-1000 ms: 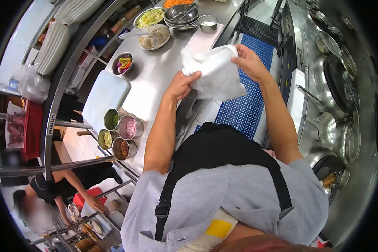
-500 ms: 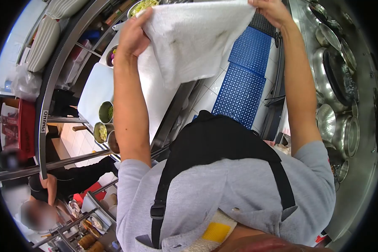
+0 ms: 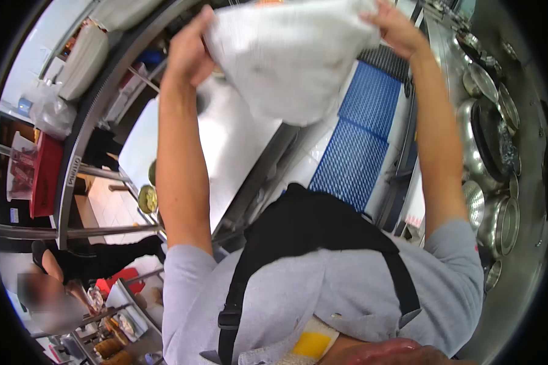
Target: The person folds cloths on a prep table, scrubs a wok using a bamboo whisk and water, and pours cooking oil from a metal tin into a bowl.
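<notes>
A white cloth (image 3: 292, 67) with a few dark stains hangs stretched between my two hands at the top of the head view. My left hand (image 3: 192, 52) is closed on its upper left corner. On the opposite corner my right hand (image 3: 396, 27) grips with pinched fingers. The cloth is slightly blurred, and its lower edge hangs in a rounded curve. Below and to the left of it lies a steel counter (image 3: 237, 134), partly hidden behind my left forearm.
A white cutting board (image 3: 139, 143) and a small pot of cut food (image 3: 147, 198) are left of my arm. Blue perforated mats (image 3: 353, 164) cover the floor. Steel pots (image 3: 499, 225) line the right side. Another person (image 3: 73, 267) works at lower left, beyond a rail.
My hands still hold the cloth by its corners. Its lower edge has gone from a hanging point to a rounded, billowing shape. The view has shifted slightly.
</notes>
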The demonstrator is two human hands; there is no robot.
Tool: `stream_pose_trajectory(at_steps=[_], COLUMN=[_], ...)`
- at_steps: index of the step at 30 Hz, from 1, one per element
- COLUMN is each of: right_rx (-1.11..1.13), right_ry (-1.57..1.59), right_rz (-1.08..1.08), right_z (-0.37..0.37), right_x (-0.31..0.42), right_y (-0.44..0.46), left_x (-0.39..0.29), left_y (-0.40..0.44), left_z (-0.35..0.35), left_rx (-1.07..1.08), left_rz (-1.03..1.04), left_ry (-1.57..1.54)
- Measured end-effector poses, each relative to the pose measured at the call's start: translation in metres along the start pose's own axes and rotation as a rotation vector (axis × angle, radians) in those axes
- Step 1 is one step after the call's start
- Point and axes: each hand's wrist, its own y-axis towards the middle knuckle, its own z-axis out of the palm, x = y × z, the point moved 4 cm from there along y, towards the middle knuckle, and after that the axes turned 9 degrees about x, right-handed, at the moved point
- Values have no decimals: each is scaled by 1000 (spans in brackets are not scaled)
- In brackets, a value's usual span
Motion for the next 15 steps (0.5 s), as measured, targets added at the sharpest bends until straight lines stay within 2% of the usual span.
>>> stream_pose_trajectory(at_steps=[3, 4, 5, 6, 7, 8, 9, 10, 11, 12, 13, 15], right_rx=[-182, -302, -312, -228, -117, -160, -210, -187, -276, -340, -410, -487], right_ry=[-64, -165, -120, -29, 76, 130, -39, -175, -251, -359, -415, -569], right_rz=[125, 131, -25, -213, -390, -479, -305, -107, -2, 41, -20, -47], right_z=[-31, -35, -18, 14, 46, 50, 29, -3, -36, -36, -49, -58], right_x=[-48, -45, -26, 6, 38, 33, 0, -45, -91, -91, -102, -102], right_y=[20, 24, 19, 7, -6, -17, -21, -20, -18, -18, -13, -1], left_x=[29, 23, -2, -27, -25, -12, 5, 38, 62, 71, 70, 61], left_y=[29, 36, 12, -19, -36, -51, -56, -46, -30, -23, -20, -17], left_z=[-16, -29, 11, 35, 36, 36, 32, -1, -23, -36, -42, -45], left_rx=[-36, -175, -104, -148, -65, -91, -131, -168, -142, -210, -280, -404], left_rz=[-132, -51, 187, 330, 533, 554, 469, 131, 324, 385, 446, 383], left_ry=[77, 406, 496, 691, 664, 636, 598, 675, 667, 710, 748, 690])
